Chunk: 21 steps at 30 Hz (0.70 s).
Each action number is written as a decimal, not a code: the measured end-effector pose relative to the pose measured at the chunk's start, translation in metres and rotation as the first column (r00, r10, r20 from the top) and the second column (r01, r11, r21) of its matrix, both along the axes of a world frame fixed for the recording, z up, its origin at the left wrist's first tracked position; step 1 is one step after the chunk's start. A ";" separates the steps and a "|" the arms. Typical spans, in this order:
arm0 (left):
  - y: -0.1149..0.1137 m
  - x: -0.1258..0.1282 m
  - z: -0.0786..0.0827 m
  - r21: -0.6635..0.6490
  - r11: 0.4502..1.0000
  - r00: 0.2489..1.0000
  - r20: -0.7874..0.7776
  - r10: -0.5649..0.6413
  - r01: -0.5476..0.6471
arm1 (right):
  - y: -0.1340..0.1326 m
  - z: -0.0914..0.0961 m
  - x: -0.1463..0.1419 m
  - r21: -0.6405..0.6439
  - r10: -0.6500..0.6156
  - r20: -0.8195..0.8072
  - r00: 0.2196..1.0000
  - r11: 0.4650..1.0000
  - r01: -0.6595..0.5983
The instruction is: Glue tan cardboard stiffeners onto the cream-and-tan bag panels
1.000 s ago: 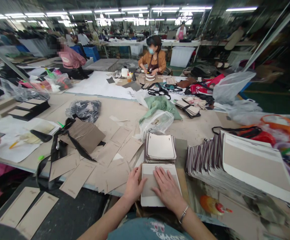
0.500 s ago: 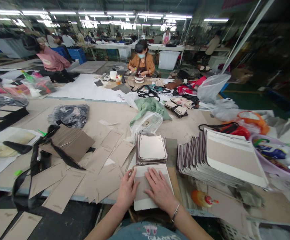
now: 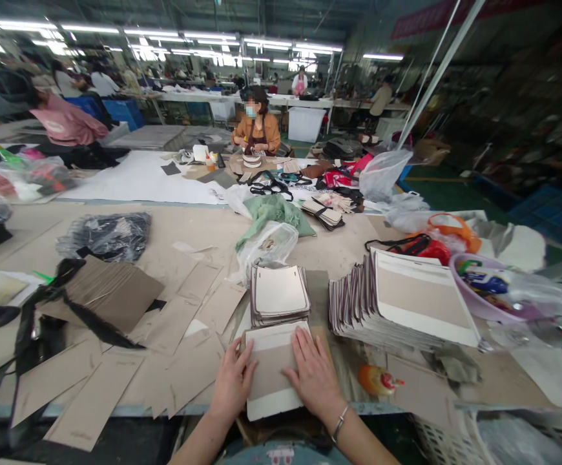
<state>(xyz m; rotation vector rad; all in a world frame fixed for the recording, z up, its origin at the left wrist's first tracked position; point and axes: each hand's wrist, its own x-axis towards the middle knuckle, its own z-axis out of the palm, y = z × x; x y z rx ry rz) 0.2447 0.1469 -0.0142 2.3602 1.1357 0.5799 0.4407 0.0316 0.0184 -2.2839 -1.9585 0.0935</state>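
A white panel (image 3: pixel 270 361) with a tan band lies at the near edge of the surface (image 3: pixel 198 223), directly under both hands. The left hand (image 3: pixel 232 382) rests loosely on its left edge, and the right hand (image 3: pixel 314 378) lies flat on its right half with fingers spread; neither grasps it. Just beyond the panel sits a small stack (image 3: pixel 280 294) of like pieces, and to the right a fanned stack (image 3: pixel 407 300) leans close by. An orange bottle (image 3: pixel 376 380) lies near the right wrist. Cardboard pieces (image 3: pixel 188 310) and black straps (image 3: pixel 33 323) spread to the left. Farther off are a clear bag (image 3: pixel 264 242) and a green cloth (image 3: pixel 274 210). At far right, a purple basin (image 3: pixel 475 302) holds colourful items too blurred to name.
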 end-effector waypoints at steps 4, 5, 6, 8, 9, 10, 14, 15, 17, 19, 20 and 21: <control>0.000 0.001 0.001 -0.004 1.000 1.000 -0.012 0.014 -0.014 | 0.002 0.000 -0.001 -0.005 -0.013 -0.032 0.999 1.000 0.013; 0.000 0.001 0.001 -0.002 1.000 1.000 -0.011 0.017 -0.017 | 0.002 0.001 -0.001 -0.004 -0.013 -0.045 0.999 1.000 0.013; 0.000 0.001 0.001 -0.001 1.000 1.000 -0.008 0.016 -0.016 | 0.002 0.001 -0.001 0.002 -0.012 -0.060 0.998 1.000 0.012; -0.001 0.000 0.000 -0.005 1.000 1.000 -0.002 0.013 -0.013 | 0.000 0.002 -0.001 0.031 -0.024 -0.095 0.995 0.999 0.027; -0.001 -0.001 -0.002 -0.010 1.000 1.000 0.003 0.010 -0.010 | -0.001 0.002 0.000 0.056 -0.048 -0.114 0.992 0.997 0.054; -0.001 -0.002 -0.005 -0.016 1.000 1.000 0.009 0.010 -0.009 | -0.003 0.001 0.001 0.085 -0.086 -0.136 0.987 0.992 0.099; 0.003 -0.006 -0.021 -0.039 0.999 0.999 0.030 0.019 -0.018 | -0.007 -0.006 0.009 0.200 -0.281 -0.290 0.915 0.917 0.345; 0.005 -0.006 -0.026 -0.045 0.999 0.999 0.036 0.019 -0.018 | -0.007 -0.008 0.011 0.221 -0.307 -0.344 0.888 0.892 0.394; 0.007 -0.007 -0.036 -0.061 0.998 0.999 0.051 0.006 -0.003 | -0.005 -0.011 0.014 0.227 -0.324 -0.473 0.820 0.854 0.469; 0.010 -0.010 -0.045 -0.061 0.998 0.996 0.084 0.017 -0.012 | -0.002 -0.007 0.016 0.187 -0.297 -0.634 0.714 0.837 0.514; 0.012 -0.012 -0.049 -0.055 0.998 0.994 0.106 0.036 -0.030 | -0.001 -0.002 0.017 0.168 -0.266 -0.712 0.650 0.834 0.526; 0.014 -0.015 -0.052 -0.048 0.997 0.990 0.130 0.060 -0.054 | -0.001 0.006 0.019 0.158 -0.230 -0.777 0.586 0.830 0.535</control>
